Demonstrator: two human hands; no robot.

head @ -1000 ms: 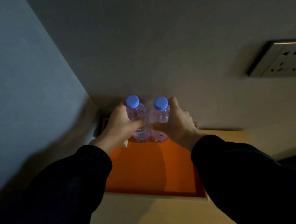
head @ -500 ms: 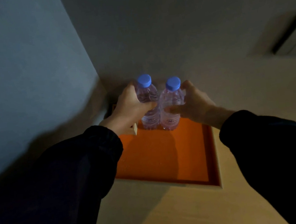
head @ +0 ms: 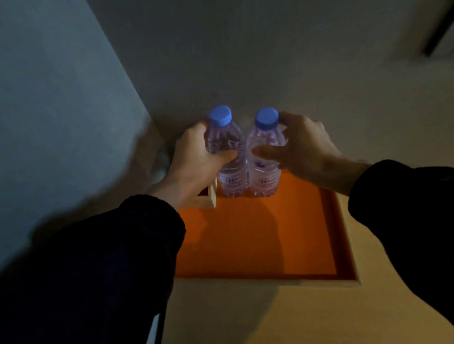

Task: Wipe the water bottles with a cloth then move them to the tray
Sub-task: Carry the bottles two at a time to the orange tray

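Both hands are on bottles: left hand (head: 194, 163) wrapped round the left water bottle (head: 231, 168), thumb across its front; right hand (head: 305, 147) curled round the right water bottle (head: 265, 166). Bottles are upright, blue caps (head: 220, 115) up, sides touching, bases on the orange tray (head: 258, 240) at its far left corner, just right of a small wooden divider (head: 211, 198). Tray sits on the bench (head: 270, 333), close to the wall (head: 260, 37). Looks like the placing step, nearly done. To finish well: check both bases sit flat, loosen fingers outward, don't squeeze the thin plastic, lift hands away without clipping the caps.
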